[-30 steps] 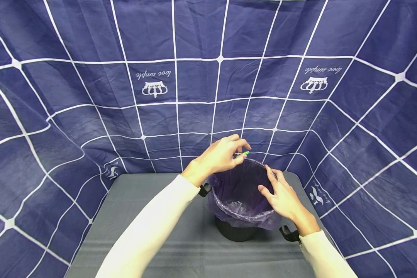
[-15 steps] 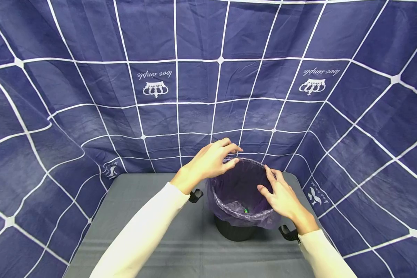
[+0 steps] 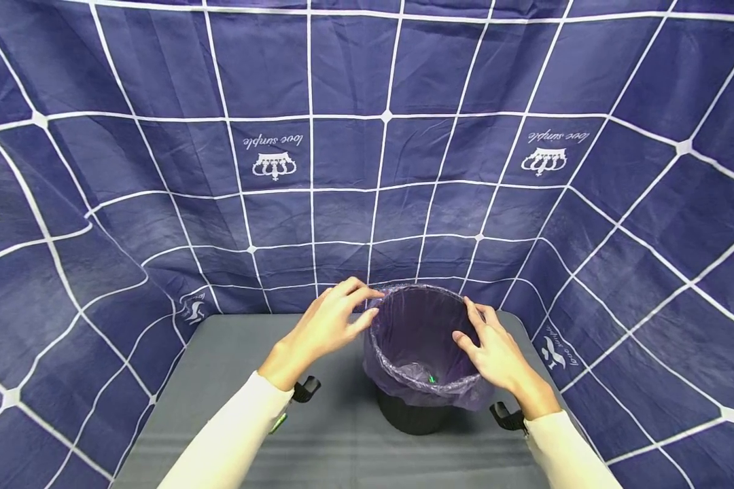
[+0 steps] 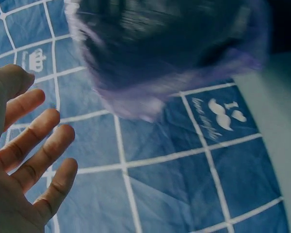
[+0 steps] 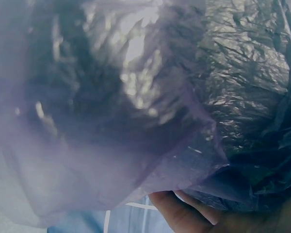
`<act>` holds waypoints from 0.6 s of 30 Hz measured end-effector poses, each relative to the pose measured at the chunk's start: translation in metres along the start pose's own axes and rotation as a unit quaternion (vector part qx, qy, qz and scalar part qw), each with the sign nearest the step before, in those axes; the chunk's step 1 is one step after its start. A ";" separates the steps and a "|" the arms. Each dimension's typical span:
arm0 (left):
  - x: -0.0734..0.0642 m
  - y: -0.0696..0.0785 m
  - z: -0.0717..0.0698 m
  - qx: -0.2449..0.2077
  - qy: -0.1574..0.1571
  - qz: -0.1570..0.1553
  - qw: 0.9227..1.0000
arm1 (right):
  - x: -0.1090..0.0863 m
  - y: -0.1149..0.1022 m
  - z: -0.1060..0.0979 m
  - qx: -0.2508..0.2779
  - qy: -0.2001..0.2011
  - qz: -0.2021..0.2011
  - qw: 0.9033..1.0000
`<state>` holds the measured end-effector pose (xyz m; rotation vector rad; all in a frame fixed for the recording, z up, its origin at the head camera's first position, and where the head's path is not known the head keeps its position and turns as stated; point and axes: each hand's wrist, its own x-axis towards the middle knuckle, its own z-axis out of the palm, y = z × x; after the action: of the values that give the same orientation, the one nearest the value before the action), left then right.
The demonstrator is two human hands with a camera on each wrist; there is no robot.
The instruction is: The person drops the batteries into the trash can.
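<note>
A black trash can [image 3: 412, 418] lined with a translucent purple bag [image 3: 385, 370] stands upright on the grey table. Down in the bag, a small green item [image 3: 431, 379] shows, too small to identify. My left hand [image 3: 327, 322] is off the can's left side with nothing in it; its fingers [image 4: 41, 138] are spread loosely in the left wrist view. My right hand [image 3: 498, 350] holds the can's right rim, thumb on the opening side and fingers along the outside. Bag film hides part of that hand in the right wrist view.
Beside the left forearm, another small green-and-yellow item [image 3: 278, 424] lies on the grey table [image 3: 336, 448], partly hidden by the sleeve. Blue cloth [image 3: 348, 149] with white grid lines rises behind and along both sides. Each wrist wears a black strap [image 3: 306, 389].
My left hand let go of a small green item, which now lies inside the bag. The hand then drew back left, off the can. My right hand stayed at the rim.
</note>
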<state>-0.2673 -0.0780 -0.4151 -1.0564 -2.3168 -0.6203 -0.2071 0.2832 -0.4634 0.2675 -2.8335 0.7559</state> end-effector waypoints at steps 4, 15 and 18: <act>-0.031 -0.013 0.002 -0.014 0.020 -0.028 0.999 | -0.002 0.000 0.000 0.001 -0.003 0.002 1.000; -0.124 -0.054 0.009 -0.013 0.004 -0.138 0.990 | -0.002 -0.003 -0.004 0.006 -0.009 0.006 1.000; -0.150 -0.065 0.008 -0.002 -0.004 -0.162 0.987 | 0.000 -0.003 -0.004 0.007 -0.006 0.002 1.000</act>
<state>-0.2360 -0.1935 -0.5265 -0.6866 -2.5172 -0.7422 -0.2056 0.2823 -0.4589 0.2698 -2.8418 0.7788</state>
